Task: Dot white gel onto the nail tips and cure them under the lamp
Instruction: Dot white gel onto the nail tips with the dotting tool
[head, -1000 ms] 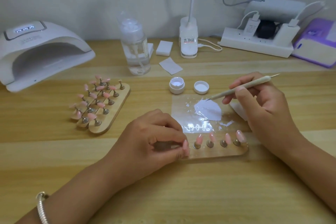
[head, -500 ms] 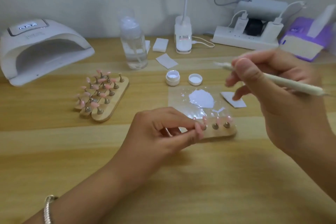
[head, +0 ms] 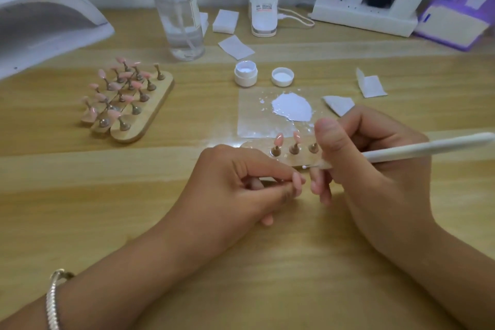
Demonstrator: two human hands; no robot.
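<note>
White gel [head: 246, 69] fills the small round open jar [head: 246, 80] at far centre of the wooden desk [head: 267, 262], with its lid [head: 282, 76] upturned just to the right. A glossy irregular gel pool [head: 293, 108] lies on the clear sheet [head: 253, 118] nearer. The left hand [head: 241, 187] pinches a pink oval nail tip [head: 297, 180] in curled fingers at near centre, while the right hand [head: 375, 177] grips the slim white dotting tool [head: 417, 149], long axis right-to-left, tip pointing left just beside that nail tip.

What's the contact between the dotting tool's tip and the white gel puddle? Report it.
Apart. Head view: the tip of the dotting tool sits by the left hand, the wooden nail stand lying between it and the white gel puddle.
</note>
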